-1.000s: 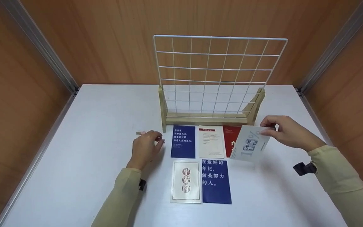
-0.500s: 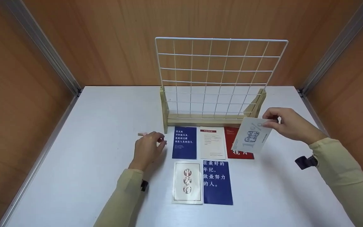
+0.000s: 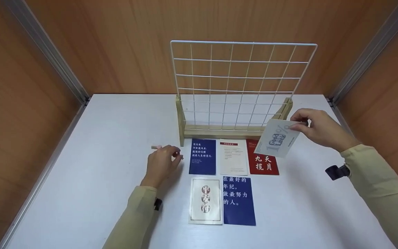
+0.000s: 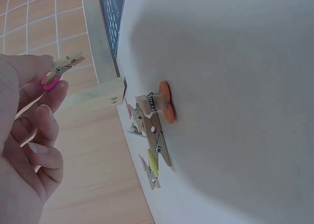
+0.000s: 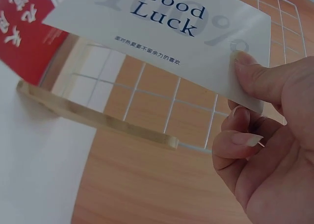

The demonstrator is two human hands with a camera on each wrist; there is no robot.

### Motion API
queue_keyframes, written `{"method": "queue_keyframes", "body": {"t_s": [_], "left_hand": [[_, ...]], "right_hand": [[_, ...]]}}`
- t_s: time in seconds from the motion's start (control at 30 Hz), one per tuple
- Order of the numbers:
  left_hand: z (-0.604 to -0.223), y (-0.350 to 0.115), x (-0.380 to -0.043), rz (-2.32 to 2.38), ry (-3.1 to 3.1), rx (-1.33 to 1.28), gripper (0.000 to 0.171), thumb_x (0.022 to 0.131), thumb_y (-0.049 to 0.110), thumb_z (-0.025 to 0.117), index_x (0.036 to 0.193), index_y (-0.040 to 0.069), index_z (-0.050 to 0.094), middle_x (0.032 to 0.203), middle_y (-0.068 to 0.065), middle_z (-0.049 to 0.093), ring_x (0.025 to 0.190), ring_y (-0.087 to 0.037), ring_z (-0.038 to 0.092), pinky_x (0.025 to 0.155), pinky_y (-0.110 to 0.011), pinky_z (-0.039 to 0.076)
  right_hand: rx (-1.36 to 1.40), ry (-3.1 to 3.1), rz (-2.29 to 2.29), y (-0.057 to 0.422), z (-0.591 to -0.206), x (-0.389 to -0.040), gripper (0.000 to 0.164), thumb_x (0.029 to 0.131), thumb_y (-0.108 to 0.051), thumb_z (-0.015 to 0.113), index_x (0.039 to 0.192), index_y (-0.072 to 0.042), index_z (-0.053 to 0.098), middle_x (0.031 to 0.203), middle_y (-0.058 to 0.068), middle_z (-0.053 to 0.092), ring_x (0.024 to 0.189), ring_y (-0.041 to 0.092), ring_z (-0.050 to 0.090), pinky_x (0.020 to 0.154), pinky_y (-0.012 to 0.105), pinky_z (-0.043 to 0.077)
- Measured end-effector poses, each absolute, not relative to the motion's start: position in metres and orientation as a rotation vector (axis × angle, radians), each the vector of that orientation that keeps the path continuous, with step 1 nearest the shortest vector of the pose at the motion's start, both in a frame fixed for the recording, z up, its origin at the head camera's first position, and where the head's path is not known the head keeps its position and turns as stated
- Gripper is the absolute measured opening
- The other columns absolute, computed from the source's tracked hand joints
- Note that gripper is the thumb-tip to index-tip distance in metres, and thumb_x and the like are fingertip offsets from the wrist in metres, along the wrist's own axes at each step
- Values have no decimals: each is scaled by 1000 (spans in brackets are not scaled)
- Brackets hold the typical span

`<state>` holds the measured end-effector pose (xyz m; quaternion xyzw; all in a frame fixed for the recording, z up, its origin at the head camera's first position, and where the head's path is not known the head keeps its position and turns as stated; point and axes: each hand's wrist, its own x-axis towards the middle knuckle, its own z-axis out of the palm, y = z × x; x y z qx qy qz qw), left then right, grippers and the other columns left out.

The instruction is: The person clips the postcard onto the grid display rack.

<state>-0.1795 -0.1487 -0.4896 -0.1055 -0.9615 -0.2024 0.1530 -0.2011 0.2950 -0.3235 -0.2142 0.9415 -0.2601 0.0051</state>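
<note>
White tabletop (image 3: 126, 117): right hand (image 3: 320, 128), pinching white rectangular paper card (image 3: 277, 139), moved toward back edge, apparently positioning; left hand (image 3: 160, 165) pinched pink-trimmed wooden clothespin (image 4: 60, 69).

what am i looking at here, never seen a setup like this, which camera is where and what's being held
There's no robot, just a person working bare-handed. The wide picture comes from a camera on the head; the close ones, from a camera on each wrist. The right hand pinches a white Good Luck card above the white table. The left hand has a wooden clothespin with a pink piece in its grip. On the table lie five cards in two rows: two blue, one red, two pale. Behind them stands a white wire grid in a wooden base. More clothespins lie near the left hand.
</note>
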Motion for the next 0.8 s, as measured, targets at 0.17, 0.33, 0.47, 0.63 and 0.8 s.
{"method": "queue_keyframes", "body": {"t_s": [0.17,0.33,0.47,0.63,0.8], "left_hand": [[-492,-148,-180,-588,-2732,-325,14,85,19,79,94,9,76,83,-2,72,67,-15,65,60,-32,54],[-492,-147,-180,-592,-2731,-326,14,85,19,79,94,9,76,83,-2,72,68,-14,65,61,-32,54],[-492,-147,-180,-604,-2750,-318,14,87,20,78,96,9,76,84,-2,72,68,-14,64,62,-33,53],[-493,-146,-180,-602,-2771,-296,13,87,20,77,96,10,76,84,-1,72,68,-14,64,62,-32,53],[-493,-145,-180,-613,-2764,-289,12,87,19,77,96,10,76,84,0,71,70,-14,64,63,-33,53]], "right_hand": [[-713,2984,-811,294,-318,-205,12,91,-2,69,103,-5,67,102,11,67,88,25,56,67,24,44],[-689,3003,-824,293,-311,-209,12,90,0,70,102,-5,68,104,11,68,87,25,56,67,23,44],[-692,3019,-822,293,-306,-212,13,90,1,70,102,-4,69,104,12,67,87,26,55,66,22,43],[-729,3036,-824,294,-301,-218,12,90,1,70,101,-3,67,99,10,65,86,25,53,65,20,42],[-745,3055,-834,294,-291,-226,14,90,2,69,103,-3,66,100,11,65,85,25,54,64,17,42]]}}
